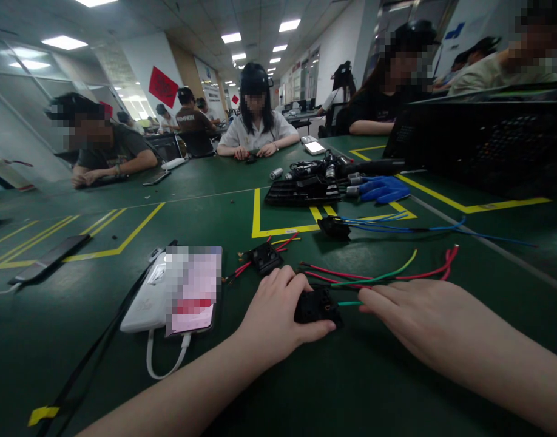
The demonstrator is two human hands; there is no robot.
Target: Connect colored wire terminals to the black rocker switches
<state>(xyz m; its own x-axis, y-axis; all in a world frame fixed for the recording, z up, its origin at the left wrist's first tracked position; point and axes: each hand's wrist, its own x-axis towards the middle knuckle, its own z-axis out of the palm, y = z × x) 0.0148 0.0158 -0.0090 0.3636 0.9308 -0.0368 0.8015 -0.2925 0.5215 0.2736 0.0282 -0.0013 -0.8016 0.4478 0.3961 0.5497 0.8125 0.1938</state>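
My left hand [283, 312] is closed round a black plastic socket block [315, 305] on the green table, its thumb along the near edge. A green wire [349, 303] runs from the right side of the block into the pinched fingers of my right hand [397, 309]. Just beyond my hands lie loose red wires [415, 276] and a green-yellow wire [383, 276]. A second black block [266, 258], with red and yellow wires attached, rests past my left hand's knuckles. Farther off sits a black connector [334, 227] with blue wires [397, 226].
A white power bank [148, 291] and a phone [196, 291], joined by a white cable, lie left. Black parts [303, 191], a blue glove [383, 189] and a large black bin [479, 145] are at the back right. Several people sit around the table.
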